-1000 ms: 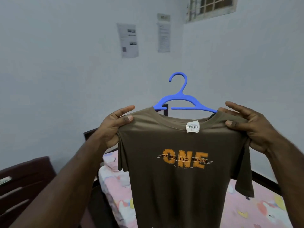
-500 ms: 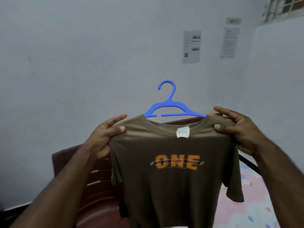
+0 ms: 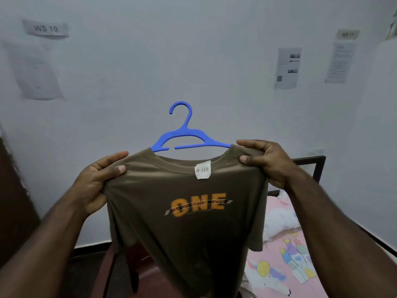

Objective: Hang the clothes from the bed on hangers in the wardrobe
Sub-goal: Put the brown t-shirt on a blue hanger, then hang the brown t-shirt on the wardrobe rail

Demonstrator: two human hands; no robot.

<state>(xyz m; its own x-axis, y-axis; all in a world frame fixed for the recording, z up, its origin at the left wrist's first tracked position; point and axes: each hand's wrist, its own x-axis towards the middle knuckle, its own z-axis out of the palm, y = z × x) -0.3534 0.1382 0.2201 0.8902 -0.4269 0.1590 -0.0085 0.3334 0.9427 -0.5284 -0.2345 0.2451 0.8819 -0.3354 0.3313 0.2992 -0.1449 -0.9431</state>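
Head view shows a brown T-shirt (image 3: 189, 211) held up at chest height before a pale wall (image 3: 129, 72), already threaded on a blue hanger (image 3: 184, 138) whose hook stands clear above the collar. The left hand (image 3: 96, 181) pinches the left shoulder seam between thumb and fingers; the right hand (image 3: 268, 162) grips the right shoulder, probably over the hanger's arm tip, though cloth hides it. The fabric looks light, soft and limp, so it would likely slide off if tilted; holding the stiff hanger near its neck seems safest. A pink bed (image 3: 285, 254) lies lower right.
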